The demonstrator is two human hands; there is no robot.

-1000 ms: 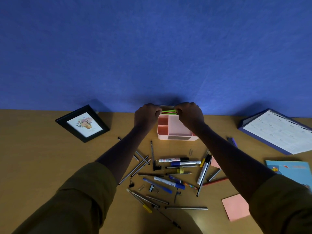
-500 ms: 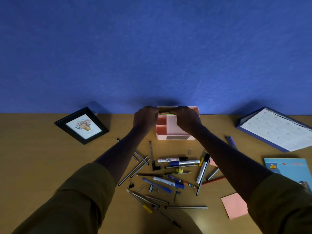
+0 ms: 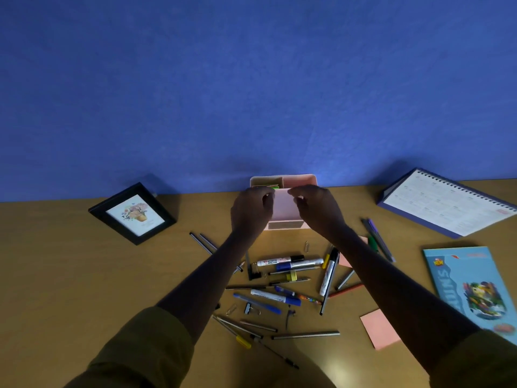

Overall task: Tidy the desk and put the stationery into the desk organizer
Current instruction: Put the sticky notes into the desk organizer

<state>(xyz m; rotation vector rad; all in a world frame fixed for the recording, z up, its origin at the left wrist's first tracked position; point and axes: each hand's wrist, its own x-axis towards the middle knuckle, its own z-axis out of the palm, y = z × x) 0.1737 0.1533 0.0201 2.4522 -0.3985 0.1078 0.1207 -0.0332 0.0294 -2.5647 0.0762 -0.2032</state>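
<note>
Your left fingers (image 3: 267, 196) are curled right at the edge of a green sticky pad (image 3: 273, 187). I cannot tell whether they pinch it or only sit beside it. Your right fingers (image 3: 296, 195) are loosely curled and slightly apart, with nothing visible between them. Both the left hand (image 3: 253, 212) and the right hand (image 3: 317, 210) hover close together over the front of the pink desk organizer (image 3: 299, 180).

The green pad sits in the organizer's back-left compartment, standing just above the divider. The organizer stands on the tabletop (image 3: 84, 275) against the blue wall (image 3: 251, 79), and your hands cover its front compartments.

Between your forearms, nearer to you, lies a scattered pile of loose stationery:
- a white marker with a black cap (image 3: 279, 261)
- a blue-capped marker (image 3: 300, 264) just below it
- several pens and pencils crossing one another
- a paper clip (image 3: 307, 245) just in front of the organizer

A pink sticky note pad (image 3: 380, 329) lies flat to the right of the pile. Further out, a black picture frame (image 3: 133, 213) leans at the left. A spiral desk calendar (image 3: 447, 204) stands at the right, and a light blue booklet (image 3: 472, 287) lies nearer to you than the calendar.
</note>
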